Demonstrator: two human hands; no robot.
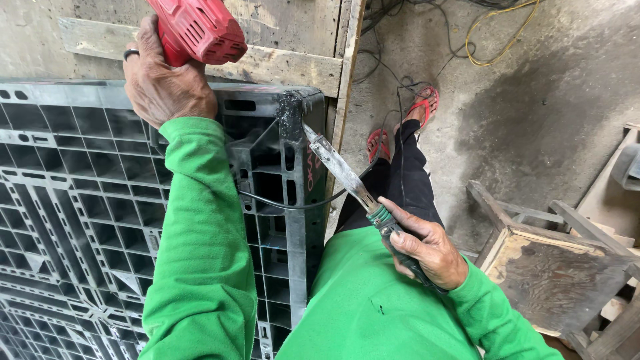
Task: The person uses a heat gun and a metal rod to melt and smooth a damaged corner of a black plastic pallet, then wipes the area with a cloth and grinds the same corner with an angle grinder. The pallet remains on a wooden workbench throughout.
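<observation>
Currently: right hand (427, 247) closed around green-and-black handle of soldering iron (347, 177). Long axis diagonal, from near right up to far left; blade tip pointing far-left, touching blackened patch (291, 113) on far right corner of grey plastic pallet (80, 200). Left hand (160, 83) gripping red heat gun (197, 28) at pallet's far edge, just left of tip. Black cord (293, 205) draped across pallet side.

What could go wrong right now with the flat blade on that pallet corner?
The flat blade in the right hand could slip off the blackened corner of the grey plastic pallet. The black cord beneath may snag. The left hand holds the red power tool close to that corner.
</observation>
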